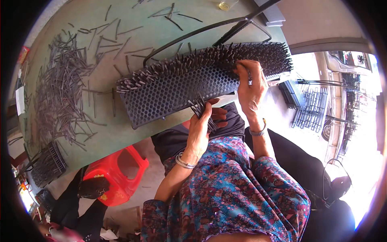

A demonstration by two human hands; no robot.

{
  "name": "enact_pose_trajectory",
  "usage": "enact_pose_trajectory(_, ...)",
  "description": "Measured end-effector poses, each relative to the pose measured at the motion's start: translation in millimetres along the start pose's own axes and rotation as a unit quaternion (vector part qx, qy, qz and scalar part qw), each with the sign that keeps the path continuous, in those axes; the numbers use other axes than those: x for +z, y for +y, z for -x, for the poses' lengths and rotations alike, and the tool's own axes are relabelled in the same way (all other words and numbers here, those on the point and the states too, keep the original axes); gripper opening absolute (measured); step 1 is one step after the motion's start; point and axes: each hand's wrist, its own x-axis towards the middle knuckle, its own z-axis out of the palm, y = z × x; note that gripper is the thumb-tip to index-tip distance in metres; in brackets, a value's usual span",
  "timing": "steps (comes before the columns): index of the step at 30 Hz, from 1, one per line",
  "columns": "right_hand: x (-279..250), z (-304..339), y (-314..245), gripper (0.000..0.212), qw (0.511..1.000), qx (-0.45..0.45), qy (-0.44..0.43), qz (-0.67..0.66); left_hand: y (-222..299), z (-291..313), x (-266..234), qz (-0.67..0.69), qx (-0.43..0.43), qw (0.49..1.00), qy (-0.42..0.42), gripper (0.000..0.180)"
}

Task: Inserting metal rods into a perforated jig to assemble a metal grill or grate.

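A long black perforated plate [169, 99] lies slantwise across the table in front of me. Thin dark sticks [193, 59] stand packed in the holes of its far half and right end, while the near-left holes are bare. My left hand [200, 128] is closed round a bundle of loose thin sticks [198, 109], just off the plate's near edge. Over the plate's right part, my right hand [252, 86] has its fingertips pinched together at the border of the standing sticks. Whatever is between those fingertips is too small to make out.
Loose sticks [62, 88] lie heaped on the green table [109, 141]'s left side. A black metal frame [193, 31] rises behind the plate. A small glass [226, 5] stands far back. Below left are a red stool [121, 177] and another person's dark-clothed legs; black racks [308, 107] lie right.
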Motion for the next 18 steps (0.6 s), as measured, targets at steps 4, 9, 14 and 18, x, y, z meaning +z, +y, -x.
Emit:
enact_pose_trajectory(4,-0.4,3.6,0.9,0.010,0.999,-0.005,-0.005,0.044,1.5,0.0,-1.1,-0.014,0.008,1.000,0.013,0.040)
enact_pose_trajectory(9,-0.1,-1.0,-4.9,0.010,0.998,-0.009,-0.006,0.060,2.8,2.5,0.5,-0.023,0.015,0.999,0.028,0.042)
enact_pose_trajectory(14,2.5,1.3,-2.5,0.015,0.999,-0.005,-0.001,0.039,-0.9,0.6,-2.3,-0.004,0.028,0.999,0.036,0.041)
enact_pose_trajectory(18,-0.4,-1.1,1.0,0.015,0.995,-0.076,-0.021,0.055,-2.8,-1.4,-5.9,0.005,0.022,0.999,0.025,0.035)
